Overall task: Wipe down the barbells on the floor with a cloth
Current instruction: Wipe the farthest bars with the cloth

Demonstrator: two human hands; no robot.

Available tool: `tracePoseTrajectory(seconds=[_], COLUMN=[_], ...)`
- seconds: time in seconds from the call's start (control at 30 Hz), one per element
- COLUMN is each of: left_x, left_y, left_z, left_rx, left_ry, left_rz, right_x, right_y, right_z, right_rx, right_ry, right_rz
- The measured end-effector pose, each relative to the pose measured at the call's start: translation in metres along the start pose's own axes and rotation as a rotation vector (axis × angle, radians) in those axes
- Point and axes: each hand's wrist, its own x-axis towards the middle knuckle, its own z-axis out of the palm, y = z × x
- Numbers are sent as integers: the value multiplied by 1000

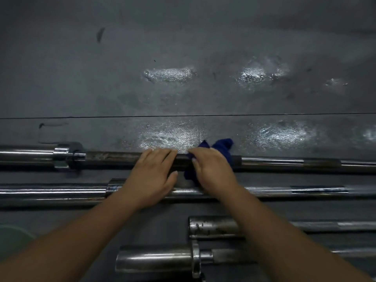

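Blue cloth (220, 153) sits bunched under our right hand (213, 169), pressed onto the far barbell (114, 157) | left hand (151, 176) lies flat just beside it, steadying | we keep the cloth wrapped and press evenly | nearer barbells (50, 190) lie beneath our wrists.

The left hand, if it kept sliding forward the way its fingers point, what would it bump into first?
Probably nothing. The left hand rests on the farthest barbell, fingers pointing away from the person. Past that bar only bare floor shows.
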Motion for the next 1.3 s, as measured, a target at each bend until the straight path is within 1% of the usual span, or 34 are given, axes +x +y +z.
tracePoseTrajectory(seconds=[0.03,0.07,0.13,0.17,0.2,0.23,0.27,0.33,0.37,0.43,0.47,0.57,0.6,0.67,0.77,0.83,0.87,0.9,1.03,1.1,1.13,1.2,1.3], left_x=[-2,-4,-5,-5,-6,-7,-8,-10,-10,-12,-13,-17,-17,-16,-14,-16,-18,-22,-48,-64,-71,-89,-119], left_y=[0,1,4,8,12,15,16,16,14,9,7,6,8,16,40,59,68,75,96,109,117,142,191], left_z=[-1,-3,-7,-7,-7,-6,-4,-4,-3,-3,-3,-7,-9,-14,-26,-36,-42,-48,-87,-109,-120,-140,-163], left_rx=[0,-6,-21,-23,-21,-15,-10,-1,6,33,50,94,107,124,114,108,111,121,196,239,258,298,368], left_ry=[-3,-5,-8,-15,-20,-23,-24,-25,-24,-35,-50,-80,-87,-82,-38,-18,-10,2,46,91,103,127,173], left_rz=[-4,-11,-32,-42,-51,-62,-70,-75,-64,-31,-23,-24,-27,-35,-19,2,12,24,40,29,23,30,65], right_x=[-6,-12,-28,-33,-34,-30,-26,-19,-19,-24,-30,-44,-44,-32,-21,-30,-37,-46,-79,-102,-115,-147,-198], right_y=[24,54,103,110,106,89,67,27,20,41,61,105,108,100,70,58,55,53,44,34,30,26,24], right_z=[-5,-9,-23,-26,-23,-17,-9,1,2,-3,-10,-39,-47,-58,-75,-84,-87,-90,-114,-136,-146,-166,-192], right_rx=[-76,-160,-246,-239,-228,-201,-176,-121,-118,-187,-243,-305,-307,-312,-97,111,244,403,1189,1608,1765,1956,2082], right_ry=[-2,33,138,156,159,173,174,134,125,145,158,182,144,83,56,112,135,137,112,131,149,176,115], right_rz=[2,71,339,433,471,444,380,214,143,79,105,331,366,335,296,261,273,326,692,819,863,890,820])
